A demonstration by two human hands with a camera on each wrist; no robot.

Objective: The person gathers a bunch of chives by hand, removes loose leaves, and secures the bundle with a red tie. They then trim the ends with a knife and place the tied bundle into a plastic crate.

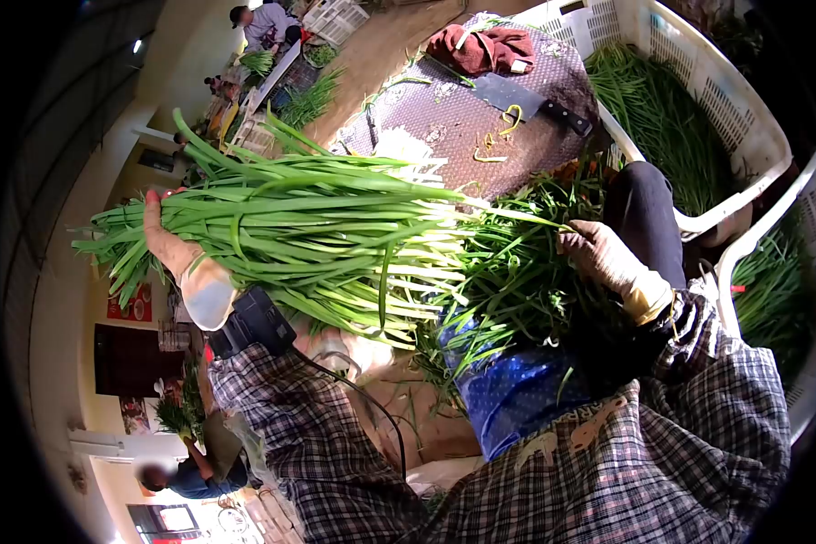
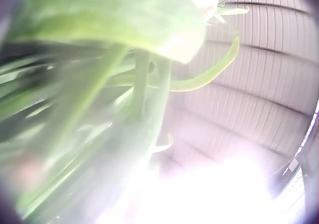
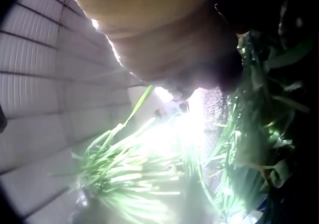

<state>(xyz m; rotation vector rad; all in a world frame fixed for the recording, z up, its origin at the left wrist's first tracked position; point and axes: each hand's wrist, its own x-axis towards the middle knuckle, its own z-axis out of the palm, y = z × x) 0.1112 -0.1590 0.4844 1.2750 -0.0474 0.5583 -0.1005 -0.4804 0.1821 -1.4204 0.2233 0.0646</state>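
Note:
A large bundle of garlic chives (image 1: 326,222) lies sideways across my left hand (image 1: 183,258), whose fingers curl round it near the leafy end. Its pale stem ends point toward my right hand (image 1: 612,263). That gloved hand pinches the end of one thin leaf (image 1: 528,217) that stretches out from the bundle. Below, loose chives (image 1: 526,281) lie heaped over my lap and a blue sheet (image 1: 508,399). In the left wrist view, blurred leaves (image 2: 99,19) hide the hand. The right hand (image 3: 169,39) looms dark in its wrist view, with the bundle's stem ends (image 3: 129,174) beyond.
Ahead, a patterned board (image 1: 444,118) bears a cleaver (image 1: 512,95), a dark red cloth (image 1: 480,50) and yellowed scraps (image 1: 491,150). White crates (image 1: 743,118) of chives stand at the right. Other people (image 1: 267,27) sit among greens farther off.

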